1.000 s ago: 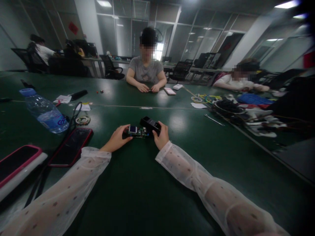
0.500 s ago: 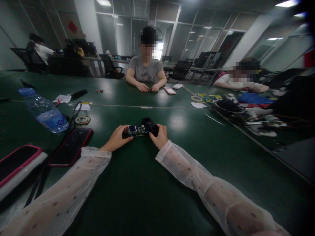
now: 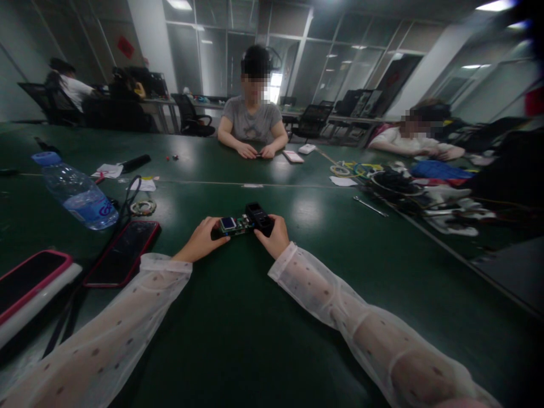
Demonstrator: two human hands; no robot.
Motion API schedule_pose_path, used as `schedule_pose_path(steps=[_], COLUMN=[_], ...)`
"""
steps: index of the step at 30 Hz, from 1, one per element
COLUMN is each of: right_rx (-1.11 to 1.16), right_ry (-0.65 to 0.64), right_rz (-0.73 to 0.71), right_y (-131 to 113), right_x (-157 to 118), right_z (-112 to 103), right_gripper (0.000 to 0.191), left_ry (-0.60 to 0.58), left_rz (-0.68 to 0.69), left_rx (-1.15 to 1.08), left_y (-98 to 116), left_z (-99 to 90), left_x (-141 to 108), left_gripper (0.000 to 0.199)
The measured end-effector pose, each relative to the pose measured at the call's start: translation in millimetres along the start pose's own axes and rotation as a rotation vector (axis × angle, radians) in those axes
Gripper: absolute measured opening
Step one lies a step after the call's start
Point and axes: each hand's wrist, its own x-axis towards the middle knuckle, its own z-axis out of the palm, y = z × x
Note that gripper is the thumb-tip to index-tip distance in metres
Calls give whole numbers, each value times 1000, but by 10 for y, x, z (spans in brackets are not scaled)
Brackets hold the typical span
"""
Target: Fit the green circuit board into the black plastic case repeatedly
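Note:
Near the middle of the green table [image 3: 255, 317], my left hand [image 3: 203, 239] grips the left end of a small circuit board [image 3: 240, 225] with a little screen on it. My right hand [image 3: 276, 235] holds a black case [image 3: 258, 216] between thumb and fingers. The case meets the right end of the board and is tilted. Whether the two are joined cannot be made out. The fingers behind both items are partly hidden.
At the left are a water bottle [image 3: 80, 195], a red-edged phone [image 3: 123, 253], another phone [image 3: 32, 277] and a beaded ring [image 3: 143, 208]. A wrench [image 3: 369, 206] and tangled cables [image 3: 408, 187] lie right. A person [image 3: 253, 119] sits opposite; another [image 3: 416, 136] leans at the far right.
The thumb of my right hand has shifted slightly left and up along the case. The board and case have barely moved.

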Motion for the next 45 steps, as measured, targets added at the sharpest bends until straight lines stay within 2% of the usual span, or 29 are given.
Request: schedule_pose_path(steps=[4, 9, 13, 17, 20, 23, 27, 35, 38, 41, 45], right_rx=[14, 40, 69, 160, 248, 317, 337, 271, 232, 199, 190], right_ry=[22, 74, 78, 149, 172, 131, 13, -156, -175, -159, -127], right_rz=[-12, -27, -5, 39, 10, -93, -184, -290, -330, -355, -307], right_y=[6, 4, 31, 33, -50, -186, -322, -331, -331, -338, -339], right_x=[0, -1, 12, 31, 20, -17, -65, -68, -66, -66, -68], right_z=[9, 20, 10, -19, -62, -112, -150, -142, -135, -137, -142], right_gripper=[50, 56, 50, 43, 45, 48, 46, 44, 44, 44, 43], left_ry=[4, 23, 11, 13, 17, 19, 34, 51, 57, 128, 141], left_rz=[2, 10, -4, -20, -13, -6, 19, 32, 53, 70, 73], left_rx=[-34, -107, -137, -147, -140, -135, -138, -101, -86, -43, -10], left_y=[-7, 1, 31, 36, 17, -7, -40, -58, -67, -88, -106], left_z=[4, -2, -20, -20, -11, 1, 27, 38, 41, 54, 66], left_x=[2, -5, -8, -3, 1, 4, 11, 18, 11, 3, 0], left_gripper=[54, 57, 58, 58, 59, 60, 61, 62, 64, 72, 78])
